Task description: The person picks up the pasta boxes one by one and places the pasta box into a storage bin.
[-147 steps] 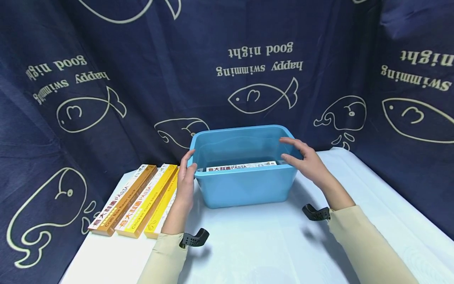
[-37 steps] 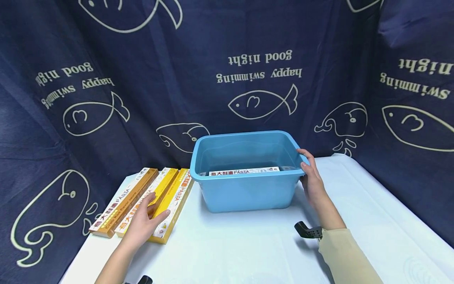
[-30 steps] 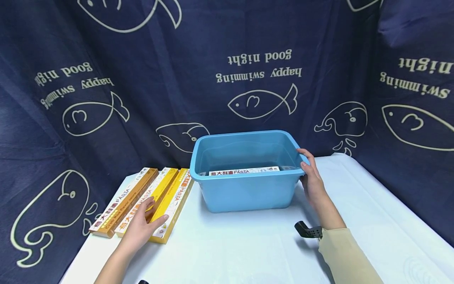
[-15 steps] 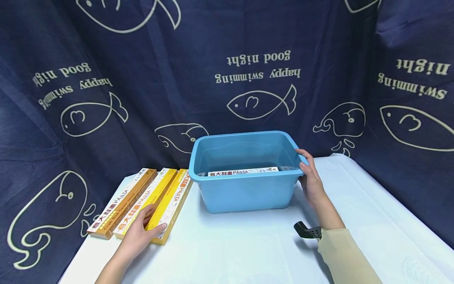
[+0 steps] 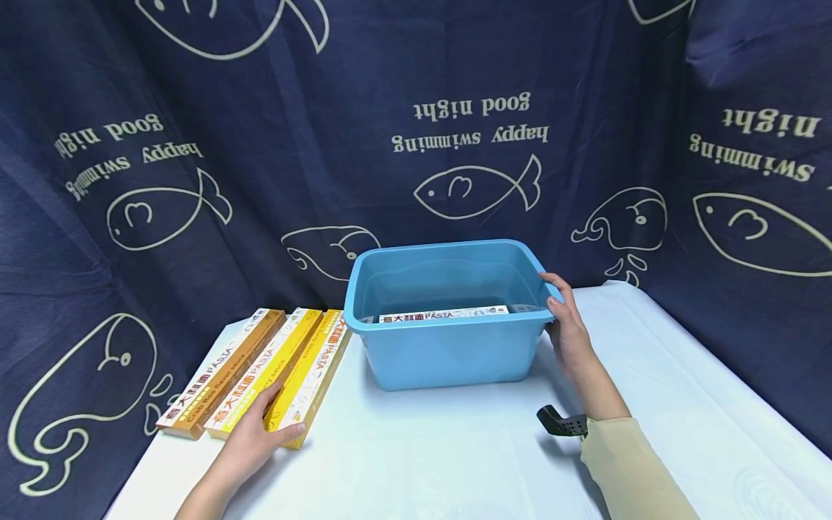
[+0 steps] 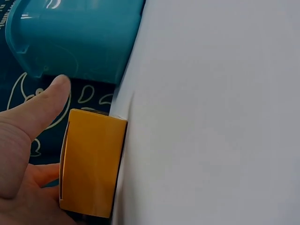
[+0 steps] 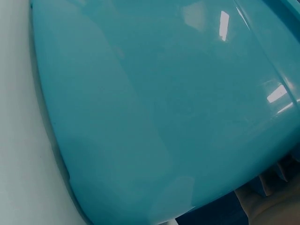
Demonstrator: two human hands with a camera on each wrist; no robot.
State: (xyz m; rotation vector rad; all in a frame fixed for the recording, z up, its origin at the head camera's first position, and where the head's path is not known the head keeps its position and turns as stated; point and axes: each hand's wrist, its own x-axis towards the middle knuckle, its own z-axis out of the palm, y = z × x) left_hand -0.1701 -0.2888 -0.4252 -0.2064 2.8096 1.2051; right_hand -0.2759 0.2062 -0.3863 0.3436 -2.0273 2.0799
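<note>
My left hand (image 5: 252,433) is spread over the near end of the rightmost yellow pasta box (image 5: 318,368), its fingers reaching toward the box's left side. In the left wrist view the thumb (image 6: 51,101) stands out, apart from the box's yellow end face (image 6: 93,164). To the left lie another yellow-and-white pasta box (image 5: 276,361), marked curry sauce, and a brown-and-white pasta box (image 5: 227,368). My right hand (image 5: 570,328) holds the right rim of a blue plastic bin (image 5: 448,357), thumb at the front corner. A white pasta box (image 5: 448,313) shows inside the bin.
Everything stands on a white-covered table (image 5: 422,455). A dark blue curtain (image 5: 364,173) printed with fish hangs close behind the bin and boxes. A black strap device (image 5: 562,422) sits at my right wrist.
My left hand has left the bin's left rim for the yellow pasta box, lately lowering toward its near end. My right hand went from over the bin's inside to its right rim.
</note>
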